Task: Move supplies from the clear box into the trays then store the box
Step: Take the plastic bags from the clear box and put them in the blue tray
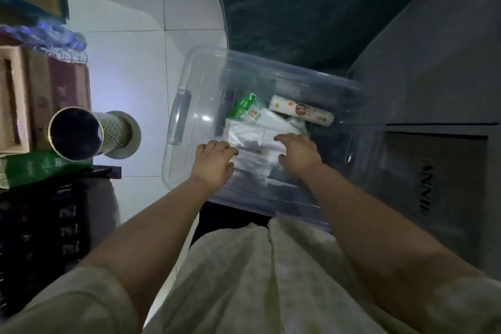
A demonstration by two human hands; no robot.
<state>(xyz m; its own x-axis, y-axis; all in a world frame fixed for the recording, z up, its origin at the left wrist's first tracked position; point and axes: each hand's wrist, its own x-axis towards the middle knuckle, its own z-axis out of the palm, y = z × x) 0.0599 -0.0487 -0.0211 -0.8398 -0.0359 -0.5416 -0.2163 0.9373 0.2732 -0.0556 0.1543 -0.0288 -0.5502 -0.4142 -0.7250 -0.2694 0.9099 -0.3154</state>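
Observation:
A clear plastic box (189,84) stands on the white tiled floor in front of me. Inside lie white plastic-wrapped packs (252,133), a green packet (242,107) and a white printed roll (301,114) at the far side. My left hand (214,163) and my right hand (298,153) both reach into the box, one on each side of the white packs. Their fingers curl against the packs' edges. No tray is clearly recognisable.
Cardboard boxes (40,95), a metal cylinder with a mesh filter (89,133), a green pack (40,168) and a dark crate (40,238) crowd the left. A dark mat (298,8) lies beyond the box. A grey unit (433,89) stands at the right.

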